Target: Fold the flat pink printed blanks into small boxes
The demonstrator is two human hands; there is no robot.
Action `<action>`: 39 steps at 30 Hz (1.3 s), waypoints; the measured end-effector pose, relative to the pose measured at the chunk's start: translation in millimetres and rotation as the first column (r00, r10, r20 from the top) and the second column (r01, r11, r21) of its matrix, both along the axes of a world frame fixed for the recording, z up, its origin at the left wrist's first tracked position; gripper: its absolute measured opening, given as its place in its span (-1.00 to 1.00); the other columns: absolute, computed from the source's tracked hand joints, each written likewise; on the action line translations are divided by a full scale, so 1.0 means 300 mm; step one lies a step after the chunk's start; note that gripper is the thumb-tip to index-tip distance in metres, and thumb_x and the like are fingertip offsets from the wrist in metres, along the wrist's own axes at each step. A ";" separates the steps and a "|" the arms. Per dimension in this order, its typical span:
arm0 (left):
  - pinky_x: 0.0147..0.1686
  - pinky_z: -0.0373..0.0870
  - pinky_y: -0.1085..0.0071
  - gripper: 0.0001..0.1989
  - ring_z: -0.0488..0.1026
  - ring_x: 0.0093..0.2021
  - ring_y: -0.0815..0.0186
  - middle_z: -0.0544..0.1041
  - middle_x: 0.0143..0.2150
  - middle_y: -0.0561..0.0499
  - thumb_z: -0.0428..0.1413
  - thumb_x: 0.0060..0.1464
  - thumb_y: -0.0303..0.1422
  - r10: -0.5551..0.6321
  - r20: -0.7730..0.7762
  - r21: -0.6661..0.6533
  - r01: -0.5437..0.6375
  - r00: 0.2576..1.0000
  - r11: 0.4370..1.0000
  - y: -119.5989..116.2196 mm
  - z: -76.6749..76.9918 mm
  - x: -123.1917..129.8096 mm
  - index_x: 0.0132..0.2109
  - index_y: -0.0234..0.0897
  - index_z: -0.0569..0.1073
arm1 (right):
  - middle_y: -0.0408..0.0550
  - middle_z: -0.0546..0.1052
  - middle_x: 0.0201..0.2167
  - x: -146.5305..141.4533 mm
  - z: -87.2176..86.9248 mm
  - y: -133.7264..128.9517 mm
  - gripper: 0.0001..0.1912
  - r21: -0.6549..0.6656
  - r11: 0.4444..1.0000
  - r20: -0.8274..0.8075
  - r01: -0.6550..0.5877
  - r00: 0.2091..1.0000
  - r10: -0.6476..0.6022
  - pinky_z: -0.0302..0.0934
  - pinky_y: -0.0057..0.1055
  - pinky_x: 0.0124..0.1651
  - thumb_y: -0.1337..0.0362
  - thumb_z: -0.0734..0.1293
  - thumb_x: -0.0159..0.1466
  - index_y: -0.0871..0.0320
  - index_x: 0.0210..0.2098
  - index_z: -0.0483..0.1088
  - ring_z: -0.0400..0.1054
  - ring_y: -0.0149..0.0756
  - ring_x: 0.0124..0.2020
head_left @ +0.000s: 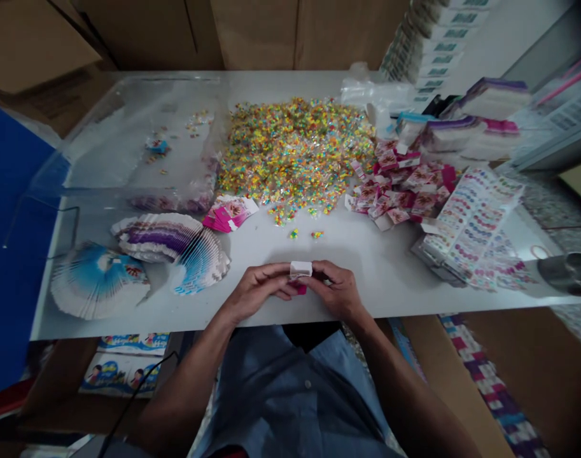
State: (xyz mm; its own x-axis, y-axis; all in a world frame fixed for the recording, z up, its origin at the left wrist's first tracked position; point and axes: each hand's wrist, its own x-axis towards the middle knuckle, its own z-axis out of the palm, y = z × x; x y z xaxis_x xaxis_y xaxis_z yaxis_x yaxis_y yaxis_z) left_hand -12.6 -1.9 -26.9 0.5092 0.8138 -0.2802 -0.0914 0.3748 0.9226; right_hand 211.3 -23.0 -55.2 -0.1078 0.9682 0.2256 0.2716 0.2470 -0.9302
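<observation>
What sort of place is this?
Probably a small packing workshop. A big heap of tiny colourful pieces lies on a white table, with fanned stacks of printed cards beside it and brown cartons behind. The left hand and right hand hold a small card.

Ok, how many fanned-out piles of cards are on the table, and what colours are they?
Blue fan piles: 2
Purple fan pile: 1
Total: 3
</observation>
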 end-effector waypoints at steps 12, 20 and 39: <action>-0.31 0.60 0.42 -0.54 0.69 -0.36 0.23 0.70 -0.38 -0.09 0.50 -0.12 -0.15 0.096 -0.031 -0.201 -0.100 0.995 0.975 0.021 0.028 0.009 -0.19 -0.37 0.57 | -0.08 0.63 -0.30 -0.022 0.005 -0.016 -0.80 -0.024 0.998 -0.040 -0.059 0.998 0.058 0.36 -0.42 -0.27 0.14 0.49 0.32 0.05 -0.11 0.63 0.48 -0.33 -0.35; -0.36 0.58 0.43 -0.54 0.70 -0.35 0.19 0.70 -0.37 -0.11 0.52 -0.22 -0.23 0.108 -0.073 -0.287 -0.124 0.991 0.950 0.033 0.052 0.020 -0.21 -0.38 0.59 | -0.12 0.62 -0.35 -0.005 0.096 -0.024 -0.73 -0.364 0.920 -0.217 -0.143 0.974 0.065 0.32 -0.41 -0.26 0.05 0.43 0.34 0.06 -0.13 0.67 0.39 -0.38 -0.41; 0.00 0.60 0.35 -0.80 0.68 -0.09 0.22 0.74 -0.10 -0.14 0.35 0.17 -0.24 0.149 -0.118 0.574 -0.055 0.982 0.817 -0.004 -0.011 -0.025 -0.09 -0.20 0.73 | -0.08 0.70 -0.02 -0.003 0.027 -0.021 -0.67 0.209 0.968 -0.038 -0.142 0.987 0.153 0.52 -0.22 0.09 0.31 0.45 0.38 -0.18 0.08 0.62 0.61 -0.21 -0.01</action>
State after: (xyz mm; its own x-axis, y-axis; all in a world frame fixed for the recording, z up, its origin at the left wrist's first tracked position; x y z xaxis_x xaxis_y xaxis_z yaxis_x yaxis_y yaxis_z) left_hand -20.0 -3.1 -30.2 0.4041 0.8969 0.1798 0.0576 -0.2211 0.9735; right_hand 210.3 -29.2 -46.9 -0.2283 0.8752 0.4265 0.1692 0.4670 -0.8679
